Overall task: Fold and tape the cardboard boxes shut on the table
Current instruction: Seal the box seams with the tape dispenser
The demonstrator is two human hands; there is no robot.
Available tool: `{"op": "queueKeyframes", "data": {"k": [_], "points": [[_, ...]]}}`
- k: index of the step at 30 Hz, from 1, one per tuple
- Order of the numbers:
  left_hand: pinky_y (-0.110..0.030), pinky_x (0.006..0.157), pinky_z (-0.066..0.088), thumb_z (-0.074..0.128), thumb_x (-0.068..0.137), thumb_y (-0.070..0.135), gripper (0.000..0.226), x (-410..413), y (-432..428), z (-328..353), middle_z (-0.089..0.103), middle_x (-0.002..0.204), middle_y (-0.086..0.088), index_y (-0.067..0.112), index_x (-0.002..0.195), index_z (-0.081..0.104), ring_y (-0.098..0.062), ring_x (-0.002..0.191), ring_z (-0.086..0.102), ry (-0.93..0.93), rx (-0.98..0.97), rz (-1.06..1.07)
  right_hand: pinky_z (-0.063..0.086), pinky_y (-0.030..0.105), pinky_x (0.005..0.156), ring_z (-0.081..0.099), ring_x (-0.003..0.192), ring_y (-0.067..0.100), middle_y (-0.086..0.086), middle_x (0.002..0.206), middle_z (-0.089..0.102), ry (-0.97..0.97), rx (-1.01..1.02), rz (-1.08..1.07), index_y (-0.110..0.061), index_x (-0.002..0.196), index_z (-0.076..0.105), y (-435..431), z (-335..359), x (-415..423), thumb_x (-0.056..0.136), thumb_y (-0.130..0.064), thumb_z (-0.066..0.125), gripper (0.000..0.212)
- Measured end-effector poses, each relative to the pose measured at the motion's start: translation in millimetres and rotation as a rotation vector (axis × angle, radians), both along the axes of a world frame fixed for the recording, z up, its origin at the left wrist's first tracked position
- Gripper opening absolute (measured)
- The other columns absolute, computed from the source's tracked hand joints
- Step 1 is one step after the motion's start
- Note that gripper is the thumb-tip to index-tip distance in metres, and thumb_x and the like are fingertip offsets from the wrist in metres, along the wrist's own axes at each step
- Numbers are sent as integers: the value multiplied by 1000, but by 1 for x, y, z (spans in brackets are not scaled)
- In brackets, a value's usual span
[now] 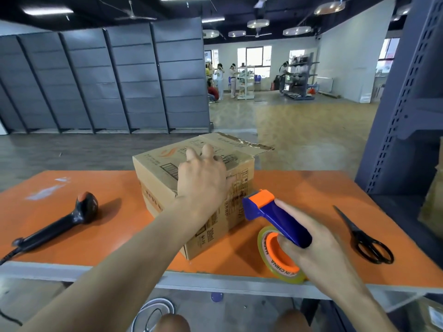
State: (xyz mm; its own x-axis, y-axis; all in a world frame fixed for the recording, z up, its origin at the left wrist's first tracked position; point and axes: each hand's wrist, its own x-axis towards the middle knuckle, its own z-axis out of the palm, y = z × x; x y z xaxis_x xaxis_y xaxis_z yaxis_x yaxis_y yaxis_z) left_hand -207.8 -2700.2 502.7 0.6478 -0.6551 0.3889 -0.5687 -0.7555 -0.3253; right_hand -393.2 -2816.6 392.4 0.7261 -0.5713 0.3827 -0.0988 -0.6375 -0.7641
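While the left hand (203, 180) is lying flat, fingers straight, on the brown printed cardboard box (155, 178) mid orange table (72, 236), probably keeping its flaps down, the right hand (321, 248) is gripping a blue-and-orange tape dispenser (263, 209) just right of it, ready for taping I'd guess.

Box (167, 178) mid-table (72, 236); scanner (72, 219) left; tape dispenser (275, 219), scissors (359, 236) right.

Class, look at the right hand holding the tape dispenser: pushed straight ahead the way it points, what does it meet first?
Most likely the side of the cardboard box, just below the left hand; the tape dispenser leads, though the depth is unclear.
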Motion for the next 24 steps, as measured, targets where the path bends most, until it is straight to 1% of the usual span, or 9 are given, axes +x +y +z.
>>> {"op": "queueKeyframes", "data": {"k": [3,5,7,8,10,12,16,20,24], "points": [[-38,70,42,59,92,62,63,5,8,9,36,122,-3,15,133,54,-29,119,42,152,23,-43,55,28,88,61,106,-4,-29,120,63,-11,-28,15,-70,134,43,2,3,-1,86,-23,69,72],[-43,89,48,65,90,59,62,13,26,16,32,117,1,25,139,50,-26,129,37,333,-24,-139,55,28,86,62,107,-4,-30,121,62,-34,-35,34,-70,135,42,3,4,-3,87,-24,69,72],[-42,107,42,65,92,53,57,20,49,21,42,124,2,33,144,50,-23,133,39,546,-175,-262,55,25,84,61,109,-5,-33,124,60,-53,-50,54,-69,136,41,4,5,-4,88,-23,70,73],[-37,109,39,63,95,49,53,23,59,22,48,132,0,32,144,53,-21,133,43,617,-294,-322,54,23,83,60,111,-5,-34,126,59,-62,-59,67,-69,137,40,5,6,-4,88,-21,71,75],[-27,102,41,59,100,39,36,25,76,21,60,132,4,25,133,66,-12,122,54,593,-546,-404,51,20,82,59,115,-4,-33,130,57,-90,-78,92,-67,139,40,9,8,-2,88,-17,72,78],[-26,89,47,57,101,30,22,24,85,20,72,109,10,23,108,77,-1,99,60,505,-729,-436,52,18,80,59,115,-2,-29,129,58,-121,-109,113,-65,139,40,15,10,2,87,-15,73,80],[-25,63,50,54,102,27,25,9,94,17,76,83,12,24,92,77,-3,65,63,759,-778,-444,50,19,77,62,98,10,-15,111,59,-209,-211,121,-58,142,44,25,11,6,83,-13,78,82],[-22,45,39,46,106,45,39,-11,94,10,79,90,2,15,110,72,-12,65,65,1206,-775,-406,44,12,72,60,90,10,-15,104,55,-259,-300,116,-50,145,46,31,12,3,80,-18,71,77],[-23,45,33,52,103,44,43,-20,91,3,77,94,-11,8,105,75,-15,66,60,1367,-808,-450,43,9,72,59,92,8,-17,105,53,-255,-361,108,-49,146,45,35,13,-3,77,-19,70,79]]}}
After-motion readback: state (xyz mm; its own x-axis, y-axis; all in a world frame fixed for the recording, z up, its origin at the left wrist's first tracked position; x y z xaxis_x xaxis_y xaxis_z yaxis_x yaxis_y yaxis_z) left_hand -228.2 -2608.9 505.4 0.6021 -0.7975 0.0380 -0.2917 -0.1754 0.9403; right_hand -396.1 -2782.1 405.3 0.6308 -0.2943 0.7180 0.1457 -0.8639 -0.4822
